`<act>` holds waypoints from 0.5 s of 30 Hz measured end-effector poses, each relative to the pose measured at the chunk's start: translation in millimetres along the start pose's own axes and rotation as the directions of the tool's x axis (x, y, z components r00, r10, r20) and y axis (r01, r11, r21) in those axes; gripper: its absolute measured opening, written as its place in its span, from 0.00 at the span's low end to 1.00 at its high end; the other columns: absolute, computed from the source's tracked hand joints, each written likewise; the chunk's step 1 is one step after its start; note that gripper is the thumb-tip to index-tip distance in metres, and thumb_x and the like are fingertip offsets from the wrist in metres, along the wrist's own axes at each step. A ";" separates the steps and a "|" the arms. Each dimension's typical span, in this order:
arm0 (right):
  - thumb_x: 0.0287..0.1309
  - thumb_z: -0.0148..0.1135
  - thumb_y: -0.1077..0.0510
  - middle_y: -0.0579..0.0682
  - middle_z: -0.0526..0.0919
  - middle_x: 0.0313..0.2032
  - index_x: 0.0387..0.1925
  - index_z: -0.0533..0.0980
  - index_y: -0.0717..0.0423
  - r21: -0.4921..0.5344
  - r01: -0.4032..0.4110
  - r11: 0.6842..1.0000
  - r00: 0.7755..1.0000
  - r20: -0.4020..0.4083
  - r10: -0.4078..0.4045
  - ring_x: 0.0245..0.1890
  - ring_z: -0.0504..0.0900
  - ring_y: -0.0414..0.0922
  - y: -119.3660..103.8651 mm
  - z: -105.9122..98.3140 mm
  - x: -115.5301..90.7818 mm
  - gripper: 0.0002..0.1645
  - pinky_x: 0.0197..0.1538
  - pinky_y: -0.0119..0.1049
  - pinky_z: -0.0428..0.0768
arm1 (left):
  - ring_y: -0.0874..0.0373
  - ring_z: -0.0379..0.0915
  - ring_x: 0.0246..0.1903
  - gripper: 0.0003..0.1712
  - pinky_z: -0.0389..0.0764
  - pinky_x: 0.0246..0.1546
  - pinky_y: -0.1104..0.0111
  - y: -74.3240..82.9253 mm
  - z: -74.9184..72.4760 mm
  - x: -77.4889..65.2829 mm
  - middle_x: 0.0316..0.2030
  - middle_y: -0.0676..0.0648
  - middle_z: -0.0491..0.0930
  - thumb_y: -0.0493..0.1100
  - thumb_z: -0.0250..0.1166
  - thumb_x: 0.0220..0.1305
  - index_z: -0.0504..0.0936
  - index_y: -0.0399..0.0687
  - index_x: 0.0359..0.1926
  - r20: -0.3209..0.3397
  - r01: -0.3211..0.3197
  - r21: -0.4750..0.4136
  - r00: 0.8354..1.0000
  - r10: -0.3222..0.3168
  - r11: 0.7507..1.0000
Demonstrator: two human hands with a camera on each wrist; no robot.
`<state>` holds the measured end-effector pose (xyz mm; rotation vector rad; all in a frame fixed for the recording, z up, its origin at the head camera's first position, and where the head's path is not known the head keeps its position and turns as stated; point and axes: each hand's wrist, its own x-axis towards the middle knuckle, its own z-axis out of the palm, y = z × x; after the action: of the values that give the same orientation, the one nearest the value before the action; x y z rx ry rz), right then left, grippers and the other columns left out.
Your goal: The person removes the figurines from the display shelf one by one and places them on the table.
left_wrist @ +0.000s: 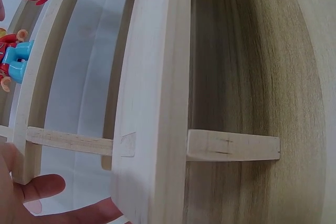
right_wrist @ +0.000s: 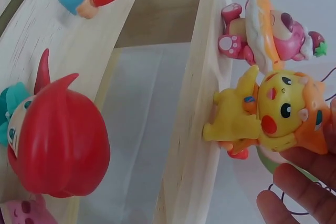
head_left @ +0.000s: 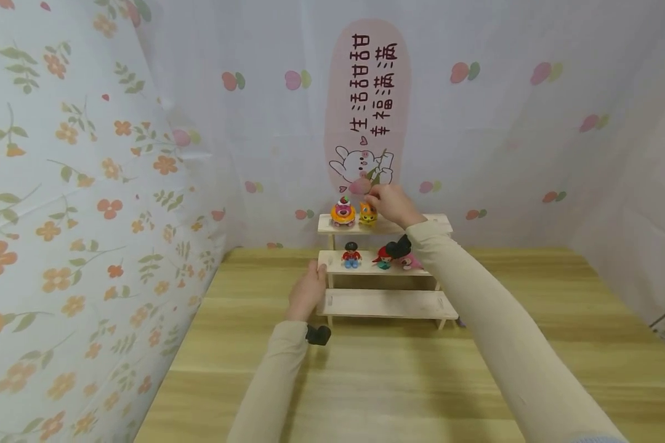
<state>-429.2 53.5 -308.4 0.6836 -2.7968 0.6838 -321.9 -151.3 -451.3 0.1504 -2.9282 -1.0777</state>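
A tiered wooden display stand [head_left: 388, 303] with three shelves stands on the table. My left hand [head_left: 307, 293] grips the left end of its middle shelf; in the left wrist view the thumb and fingers [left_wrist: 44, 187] are at that shelf end. At the top shelf my right hand [head_left: 392, 203] pinches the orange-hooded head of a yellow Pikachu figurine [right_wrist: 236, 114], whose feet are at the shelf. Beside it sits a pink bear figurine [right_wrist: 286, 32] in an orange ring. The far side of the right-hand pinch is hidden.
The middle shelf holds a figurine in a red jacket [head_left: 351, 255], a red-haired figurine [right_wrist: 60, 140] and a pink figurine [head_left: 410, 261]. Behind the stand hangs a printed curtain [head_left: 277, 154]. A flowered curtain [head_left: 88, 246] borders the wood-grain table [head_left: 244, 289] at left.
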 end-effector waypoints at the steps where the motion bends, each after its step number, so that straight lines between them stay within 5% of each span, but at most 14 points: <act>1: 0.68 0.53 0.56 0.56 0.81 0.30 0.39 0.80 0.63 -0.001 -0.002 1.000 1.000 -0.003 0.002 0.27 0.72 0.46 -0.3 -1.2 -0.2 0.14 0.32 0.36 0.69 | 0.42 0.79 0.40 0.23 0.75 0.34 0.52 0.9 0.0 0.6 0.42 0.38 0.81 0.58 0.35 0.76 0.64 0.50 0.56 0.002 -0.003 -0.001 1.000 0.003 1.000; 15: 0.69 0.52 0.56 0.56 0.80 0.30 0.39 0.79 0.63 0.051 0.004 0.999 1.000 -0.005 -0.004 0.27 0.71 0.47 0.9 -7.6 -8.7 0.14 0.32 0.37 0.68 | 0.38 0.77 0.47 0.23 0.75 0.40 0.48 2.9 0.6 -1.0 0.50 0.35 0.79 0.58 0.34 0.76 0.63 0.49 0.56 0.003 0.001 0.014 1.000 -0.001 1.000</act>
<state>-421.5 61.2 -304.5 0.6960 -2.7814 0.7575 -321.2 -148.7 -449.9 0.1500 -2.9388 -1.0588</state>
